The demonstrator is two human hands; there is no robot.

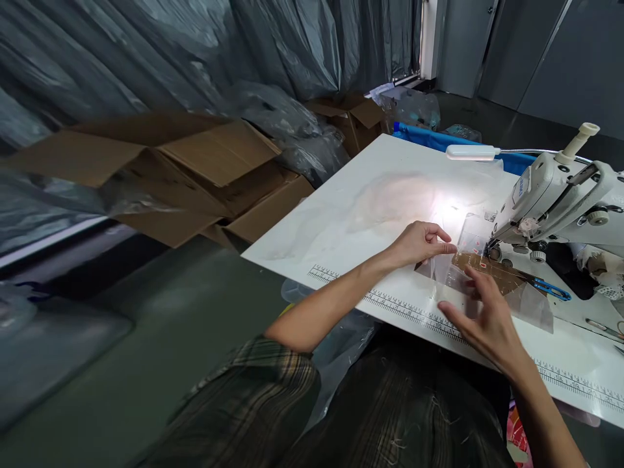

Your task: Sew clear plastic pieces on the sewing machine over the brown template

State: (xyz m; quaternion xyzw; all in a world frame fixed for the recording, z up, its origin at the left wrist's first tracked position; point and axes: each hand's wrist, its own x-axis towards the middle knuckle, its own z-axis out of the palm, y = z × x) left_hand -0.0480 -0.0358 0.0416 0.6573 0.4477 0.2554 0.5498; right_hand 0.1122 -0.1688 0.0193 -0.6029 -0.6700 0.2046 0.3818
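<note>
My left hand [418, 246] is closed at the fingertips on the edge of a thin translucent sheet [441, 269], left of the sewing machine's needle area. I cannot tell whether the sheet is fabric or plastic. My right hand [490, 325] is nearer the table's front edge, its thumb and fingers apart with nothing held. Its fingertips hover by a flat brown piece [507, 278] in front of the needle. A pair of blue-handled thread snips [550, 288] lies across that piece. The white sewing machine [541, 201] stands on the right.
The white table [302, 227] has a printed ruler [404, 311] along its front edge. A lamp [470, 153] shines near the machine. Open cardboard boxes [219, 156] and clear plastic bags [312, 140] stand beyond the left edge. Scissors [604, 328] lie at far right.
</note>
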